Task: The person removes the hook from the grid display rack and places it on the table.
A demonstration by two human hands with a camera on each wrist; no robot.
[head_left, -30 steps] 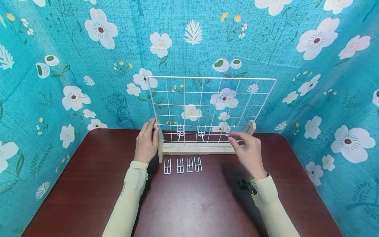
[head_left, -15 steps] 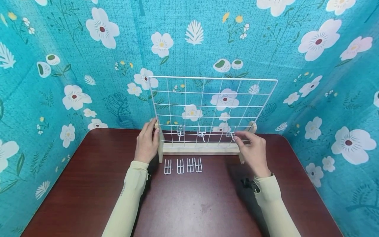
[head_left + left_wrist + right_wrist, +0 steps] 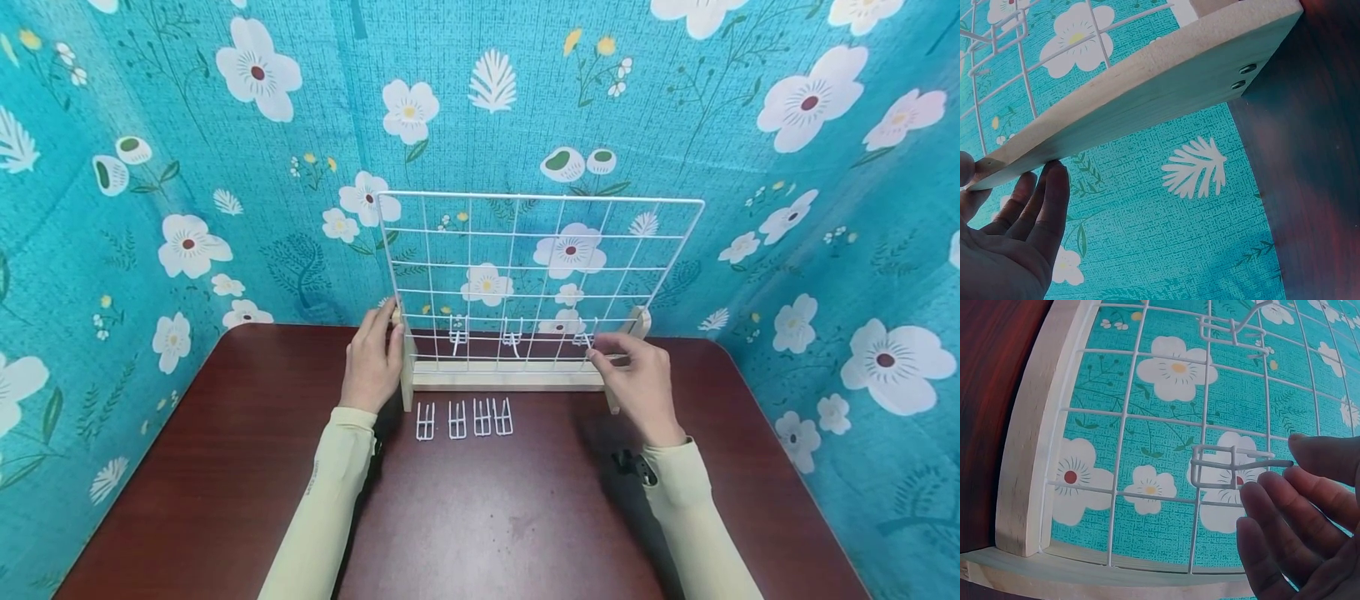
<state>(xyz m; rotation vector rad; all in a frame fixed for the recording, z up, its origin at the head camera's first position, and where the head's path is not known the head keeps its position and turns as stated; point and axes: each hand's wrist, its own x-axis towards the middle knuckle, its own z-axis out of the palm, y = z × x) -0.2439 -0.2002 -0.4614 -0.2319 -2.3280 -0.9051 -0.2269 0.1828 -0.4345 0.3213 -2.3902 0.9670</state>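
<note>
A white wire grid [image 3: 540,268] stands upright in a wooden stand [image 3: 510,382]. My left hand [image 3: 371,358] holds the stand's left post [image 3: 1147,94], thumb on one side and fingertips against its outer face. Three white wire hooks hang in a row low on the grid: a left hook [image 3: 458,332], a middle hook [image 3: 512,333] and a right hook [image 3: 1213,465]. At the right one, my right hand [image 3: 637,383] has thumb and forefinger around the tip of the prong, which appears lightly pinched. Its other fingers [image 3: 1260,512] are bent below the prong.
Several loose wire hooks [image 3: 457,420] lie in a row on the dark red-brown table [image 3: 480,517], in front of the stand's left half. A teal flowered cloth [image 3: 300,167] hangs behind and at both sides.
My right hand has shifted slightly right from the right hook's frame to its prong, uncovering more of the hook. My left hand has stayed on the post.
</note>
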